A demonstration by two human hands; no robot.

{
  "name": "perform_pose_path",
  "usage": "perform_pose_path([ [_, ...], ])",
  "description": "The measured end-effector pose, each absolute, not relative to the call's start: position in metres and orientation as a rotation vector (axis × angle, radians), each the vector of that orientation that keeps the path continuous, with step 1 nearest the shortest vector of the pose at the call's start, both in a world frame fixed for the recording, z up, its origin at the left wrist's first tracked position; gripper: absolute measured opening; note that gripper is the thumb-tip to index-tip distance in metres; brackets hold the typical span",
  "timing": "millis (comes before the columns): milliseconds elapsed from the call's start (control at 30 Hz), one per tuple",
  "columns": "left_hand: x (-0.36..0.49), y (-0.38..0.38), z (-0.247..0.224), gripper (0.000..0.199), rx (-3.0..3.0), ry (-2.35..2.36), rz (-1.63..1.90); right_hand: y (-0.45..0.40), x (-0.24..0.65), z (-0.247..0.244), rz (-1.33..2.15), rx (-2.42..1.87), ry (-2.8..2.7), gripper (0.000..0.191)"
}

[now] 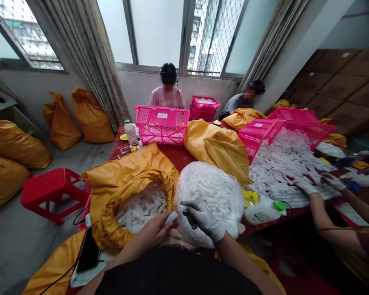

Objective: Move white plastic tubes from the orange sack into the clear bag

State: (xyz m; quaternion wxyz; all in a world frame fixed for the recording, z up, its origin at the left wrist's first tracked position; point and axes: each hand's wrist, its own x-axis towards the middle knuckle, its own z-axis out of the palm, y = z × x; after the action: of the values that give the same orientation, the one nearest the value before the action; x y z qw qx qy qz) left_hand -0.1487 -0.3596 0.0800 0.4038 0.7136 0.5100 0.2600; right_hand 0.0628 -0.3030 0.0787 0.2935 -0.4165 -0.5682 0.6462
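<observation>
My bare left hand point(155, 230) pinches a small white plastic piece point(171, 218) at the front edge of an open yellow sack point(103, 192). White pieces point(144, 207) fill the sack's mouth. My right hand point(204, 219), in a pale glove with darkened fingertips, is closed over the near left part of a clear plastic bag point(230, 192) full of small white parts. A small whitish bit shows at its fingertips, too small to name. The two hands are a short way apart.
Pink crates point(162, 123) and another yellow sack point(218, 147) stand behind. A green-capped bottle point(264, 211) lies right, beside a person's gloved hands point(307, 186) at a white pile point(283, 168). A phone point(89, 250) and red stool point(53, 188) are left.
</observation>
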Motion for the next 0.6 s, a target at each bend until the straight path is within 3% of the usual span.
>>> perform_pose_path([
  [167,-0.146,-0.366,0.089,0.027,1.725,1.07,0.615,-0.323,0.051,0.102,1.662,-0.952,-1.575,0.016],
  [367,-0.136,-0.377,0.077,0.029,1.313,0.956,0.777,-0.349,0.021,0.081,1.458,-0.916,-1.164,0.025],
  [533,-0.129,-0.384,0.062,0.048,1.072,0.853,0.698,-0.372,-0.001,0.072,1.562,-0.843,-1.011,0.032],
  [600,-0.13,-0.389,0.061,0.045,1.04,0.845,0.667,-0.379,-0.004,0.07,1.554,-0.834,-0.941,0.031],
])
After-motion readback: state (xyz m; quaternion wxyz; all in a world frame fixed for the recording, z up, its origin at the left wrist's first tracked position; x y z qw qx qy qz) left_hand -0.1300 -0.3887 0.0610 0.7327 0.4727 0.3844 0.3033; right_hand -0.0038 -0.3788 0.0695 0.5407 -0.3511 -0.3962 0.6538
